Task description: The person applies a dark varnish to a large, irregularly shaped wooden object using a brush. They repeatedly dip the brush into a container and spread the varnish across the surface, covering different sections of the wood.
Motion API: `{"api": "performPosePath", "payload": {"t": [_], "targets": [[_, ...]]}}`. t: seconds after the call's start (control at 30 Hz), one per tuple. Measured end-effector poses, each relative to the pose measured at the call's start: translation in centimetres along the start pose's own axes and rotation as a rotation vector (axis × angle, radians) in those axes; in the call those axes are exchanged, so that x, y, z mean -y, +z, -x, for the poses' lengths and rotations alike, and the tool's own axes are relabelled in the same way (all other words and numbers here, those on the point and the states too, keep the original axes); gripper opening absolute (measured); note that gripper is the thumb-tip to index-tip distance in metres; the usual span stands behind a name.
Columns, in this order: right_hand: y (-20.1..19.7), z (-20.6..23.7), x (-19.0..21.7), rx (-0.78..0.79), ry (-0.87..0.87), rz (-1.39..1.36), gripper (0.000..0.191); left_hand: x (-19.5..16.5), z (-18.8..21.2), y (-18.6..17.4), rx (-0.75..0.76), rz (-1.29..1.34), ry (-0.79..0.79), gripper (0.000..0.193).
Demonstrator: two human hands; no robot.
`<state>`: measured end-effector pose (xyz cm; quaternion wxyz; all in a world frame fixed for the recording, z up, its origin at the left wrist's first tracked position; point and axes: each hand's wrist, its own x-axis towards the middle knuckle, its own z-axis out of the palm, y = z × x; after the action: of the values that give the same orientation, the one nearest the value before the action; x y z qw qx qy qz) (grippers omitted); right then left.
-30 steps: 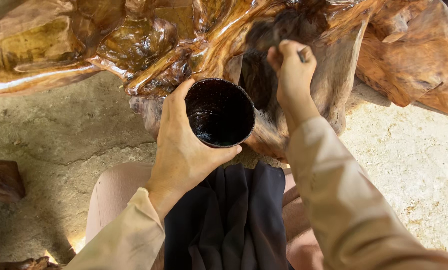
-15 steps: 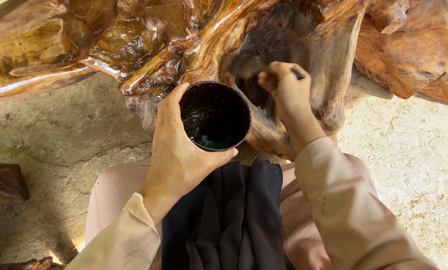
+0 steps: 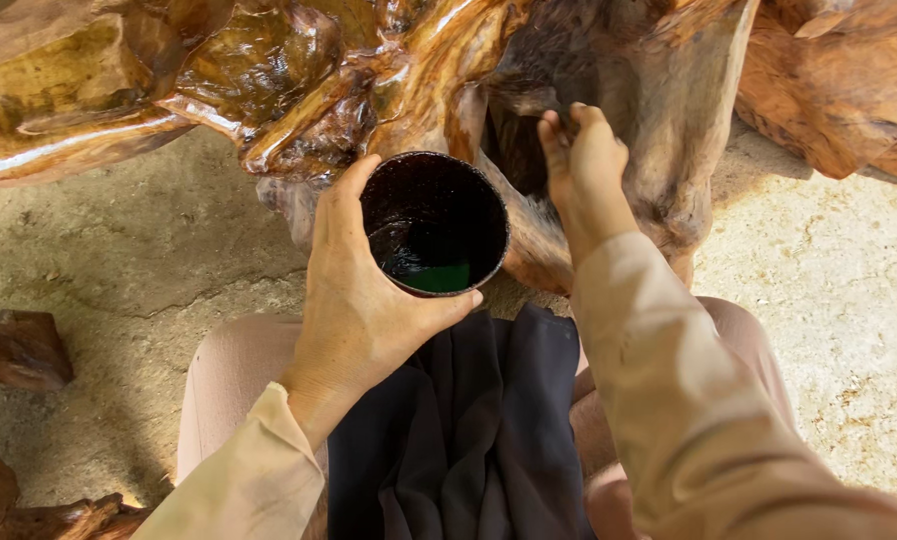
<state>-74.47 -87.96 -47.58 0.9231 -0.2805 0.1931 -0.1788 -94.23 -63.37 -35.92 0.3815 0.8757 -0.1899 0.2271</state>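
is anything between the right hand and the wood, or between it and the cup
Nothing visible does. The right hand already has its fingertips on the dark hollow of the glossy wood. The cup, held in the left hand, sits just beside it, with only open air and a strip of wood behind the gap.

Rough, sandy concrete floor spreads out below a big glossy carved root sculpture catching bright daylight on its top. Left of the sculpture, a couple of smaller dark wood chunks sit on that floor.
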Motion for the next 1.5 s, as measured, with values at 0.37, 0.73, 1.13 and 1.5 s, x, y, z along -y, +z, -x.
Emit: {"api": "performPosePath", "payload": {"t": [0.37, 0.73, 1.13, 1.5], "targets": [[-0.9, 0.1, -1.2, 0.115, 0.198, -0.148, 0.011, 0.8, 0.3, 0.3, -0.032, -0.018, 0.041, 0.115], [0.7, 3.4, 2.5, 0.47, -0.345, 0.209, 0.01, 1.2, 0.5, 0.3, -0.032, -0.02, 0.057, 0.115], [4.1, 3.7, 1.9, 0.635, -0.593, 0.455, 0.009, 1.2, 0.4, 0.0, -0.017, 0.019, 0.002, 0.114], [-1.7, 4.8, -0.3, 0.739, -0.272, 0.655, 0.006, 1.7, 0.5, -0.6, -0.083, -0.118, 0.02, 0.111]]}}
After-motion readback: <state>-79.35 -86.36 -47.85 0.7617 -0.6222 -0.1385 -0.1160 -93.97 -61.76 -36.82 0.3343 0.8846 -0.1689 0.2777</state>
